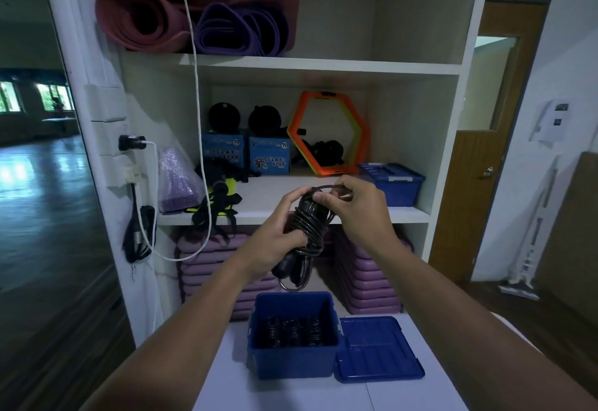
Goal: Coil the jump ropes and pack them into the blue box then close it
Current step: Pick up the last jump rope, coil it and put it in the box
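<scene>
I hold a black jump rope (307, 228) upright in front of the shelf, its cord wound in coils around the handles. My left hand (278, 232) grips the bundle from the left. My right hand (352, 203) pinches the free loop of cord at the top of the bundle. Below, the open blue box (293, 362) stands on a white table and holds three coiled black ropes (293, 329). Its blue lid (377, 347) lies flat to the right of the box.
A white shelf unit (291, 66) stands ahead. A second closed blue box (393, 182) sits on the middle shelf at right, beside an orange hexagon ring (328, 134) and two Lucky Star boxes (268, 156). Purple step boards (369, 278) are stacked below. A white cable (197, 119) hangs at left.
</scene>
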The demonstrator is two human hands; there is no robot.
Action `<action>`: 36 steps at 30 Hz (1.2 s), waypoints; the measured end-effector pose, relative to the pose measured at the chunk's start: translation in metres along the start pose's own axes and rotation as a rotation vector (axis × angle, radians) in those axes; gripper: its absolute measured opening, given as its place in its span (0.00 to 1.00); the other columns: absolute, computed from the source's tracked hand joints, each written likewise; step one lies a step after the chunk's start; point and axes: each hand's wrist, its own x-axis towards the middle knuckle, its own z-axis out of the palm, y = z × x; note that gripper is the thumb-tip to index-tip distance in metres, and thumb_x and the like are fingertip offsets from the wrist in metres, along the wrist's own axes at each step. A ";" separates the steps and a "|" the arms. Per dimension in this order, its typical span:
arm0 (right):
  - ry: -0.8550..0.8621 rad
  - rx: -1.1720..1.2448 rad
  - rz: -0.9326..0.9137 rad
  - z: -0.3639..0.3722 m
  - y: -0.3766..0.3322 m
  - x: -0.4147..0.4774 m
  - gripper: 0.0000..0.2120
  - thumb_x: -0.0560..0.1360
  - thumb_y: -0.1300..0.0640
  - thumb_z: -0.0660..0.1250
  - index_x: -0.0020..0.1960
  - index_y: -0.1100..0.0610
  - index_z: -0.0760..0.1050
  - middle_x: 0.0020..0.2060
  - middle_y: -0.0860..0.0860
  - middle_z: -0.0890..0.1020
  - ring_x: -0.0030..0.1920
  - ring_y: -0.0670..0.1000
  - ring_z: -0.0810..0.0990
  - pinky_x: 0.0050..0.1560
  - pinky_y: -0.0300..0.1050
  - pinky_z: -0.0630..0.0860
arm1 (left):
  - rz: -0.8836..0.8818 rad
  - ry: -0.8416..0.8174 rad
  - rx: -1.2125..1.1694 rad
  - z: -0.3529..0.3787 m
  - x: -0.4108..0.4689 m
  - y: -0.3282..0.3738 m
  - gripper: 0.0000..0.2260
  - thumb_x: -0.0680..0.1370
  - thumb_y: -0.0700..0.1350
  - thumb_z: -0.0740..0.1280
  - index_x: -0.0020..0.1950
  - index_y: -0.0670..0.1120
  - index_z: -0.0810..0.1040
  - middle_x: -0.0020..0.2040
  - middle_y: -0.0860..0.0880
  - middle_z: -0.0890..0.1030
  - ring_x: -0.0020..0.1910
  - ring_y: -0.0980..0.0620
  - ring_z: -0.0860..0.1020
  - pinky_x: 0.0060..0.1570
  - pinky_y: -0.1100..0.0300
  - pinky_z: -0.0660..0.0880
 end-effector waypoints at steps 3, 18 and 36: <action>0.001 -0.026 0.014 -0.001 -0.001 0.003 0.17 0.70 0.48 0.76 0.35 0.59 0.75 0.31 0.53 0.79 0.32 0.49 0.75 0.33 0.42 0.72 | -0.010 0.014 0.073 0.002 0.001 0.001 0.37 0.74 0.43 0.75 0.75 0.62 0.59 0.61 0.44 0.79 0.57 0.49 0.82 0.57 0.55 0.79; -0.380 0.164 0.089 -0.008 0.015 -0.006 0.12 0.78 0.48 0.66 0.41 0.54 0.79 0.37 0.57 0.83 0.40 0.52 0.79 0.52 0.62 0.77 | 0.094 0.227 0.280 -0.002 0.003 -0.009 0.33 0.75 0.38 0.73 0.71 0.65 0.66 0.61 0.60 0.76 0.56 0.61 0.78 0.55 0.64 0.78; -0.511 0.562 0.598 -0.015 0.006 0.004 0.10 0.81 0.54 0.63 0.43 0.57 0.74 0.30 0.54 0.81 0.32 0.49 0.82 0.35 0.41 0.81 | 0.159 0.191 0.273 -0.007 -0.001 -0.011 0.24 0.74 0.32 0.71 0.60 0.57 0.74 0.50 0.53 0.79 0.45 0.62 0.76 0.47 0.74 0.71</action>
